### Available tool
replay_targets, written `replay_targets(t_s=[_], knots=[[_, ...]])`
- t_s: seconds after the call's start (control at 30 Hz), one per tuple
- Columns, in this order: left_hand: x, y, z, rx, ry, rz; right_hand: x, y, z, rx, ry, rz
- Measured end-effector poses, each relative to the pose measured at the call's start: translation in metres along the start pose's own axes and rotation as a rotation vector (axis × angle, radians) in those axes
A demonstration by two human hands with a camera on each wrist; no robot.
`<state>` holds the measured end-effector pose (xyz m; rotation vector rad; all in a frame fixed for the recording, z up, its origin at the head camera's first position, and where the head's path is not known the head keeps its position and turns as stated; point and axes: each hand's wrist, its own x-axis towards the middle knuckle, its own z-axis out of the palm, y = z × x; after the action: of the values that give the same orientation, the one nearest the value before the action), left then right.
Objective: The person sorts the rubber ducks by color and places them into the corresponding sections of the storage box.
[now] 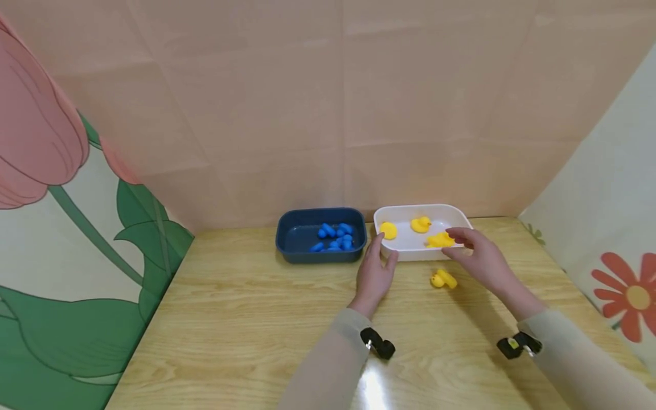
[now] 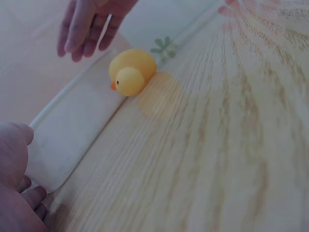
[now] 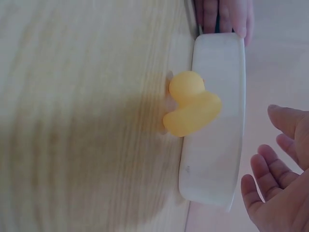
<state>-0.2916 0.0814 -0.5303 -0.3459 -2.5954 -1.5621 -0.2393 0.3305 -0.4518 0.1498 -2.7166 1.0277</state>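
Observation:
My left hand (image 1: 374, 281) holds the near left corner of a white tray (image 1: 410, 254), its thumb at the front wall and its fingers along the left end. Over the tray's right end hovers my right hand (image 1: 482, 261), fingers loosely bent and apart, with nothing between them in the right wrist view. Inside the tray are a yellow duck (image 1: 421, 224), another yellow duck (image 1: 439, 240) near my right fingertips, and a round yellow piece (image 1: 389, 230). On the table in front of the tray lies one tipped yellow toy duck (image 1: 443, 278).
Left of the white tray stands a dark blue tray (image 1: 288, 256) holding several small blue toys (image 1: 335, 238). Both trays are near the back wall (image 1: 277, 114), on a wooden table (image 1: 230, 319). A side wall with printed flowers (image 1: 632, 296) rises at the right.

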Motion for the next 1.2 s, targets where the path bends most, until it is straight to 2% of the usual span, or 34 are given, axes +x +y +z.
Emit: replay_targets(t_s=[0.57,0.93,1.2], knots=[[-0.002,0.001,-0.001,-0.013,-0.004,0.003,-0.041,0.0,0.006,-0.022,-0.058,0.009],[-0.003,0.002,-0.002,-0.011,0.005,-0.002,-0.052,0.006,0.014,-0.016,-0.027,-0.056],[-0.003,0.002,-0.002,-0.001,0.001,-0.003,-0.056,0.012,0.019,0.015,-0.081,-0.014]])
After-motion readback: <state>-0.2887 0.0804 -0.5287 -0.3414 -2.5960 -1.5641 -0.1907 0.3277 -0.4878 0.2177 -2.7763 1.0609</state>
